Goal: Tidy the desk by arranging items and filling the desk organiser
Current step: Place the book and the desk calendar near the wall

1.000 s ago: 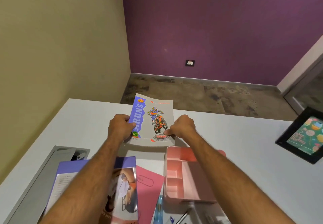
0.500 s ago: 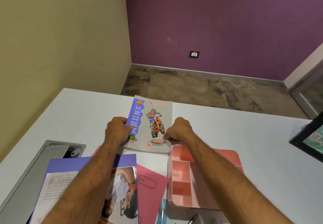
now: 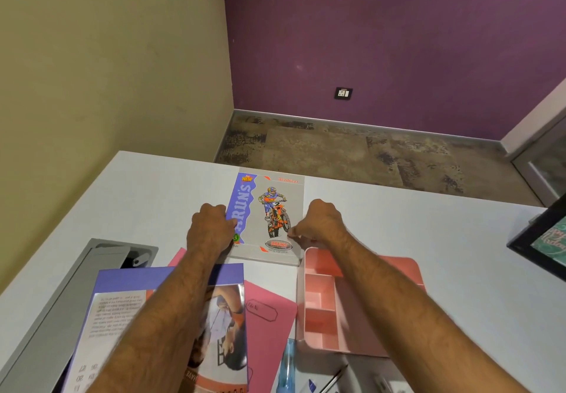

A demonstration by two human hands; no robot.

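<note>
— What lies around us?
— The pink organiser (image 3: 321, 303) sits under our right forearm; a purple booklet (image 3: 128, 310) and pink folder (image 3: 269, 325) sit under the left.
— And our hands?
— Our left hand (image 3: 211, 230) and right hand (image 3: 318, 224) grip the notebook's (image 3: 272, 218) side edges, flat near the white desk's (image 3: 428, 239) far edge.

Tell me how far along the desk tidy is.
Early. In hand: both hands, left hand and right hand, hold the motorbike notebook flat at the desk's far edge. Left: the pink organiser looks empty; purple booklet, pink file and pens lie loose.
</note>
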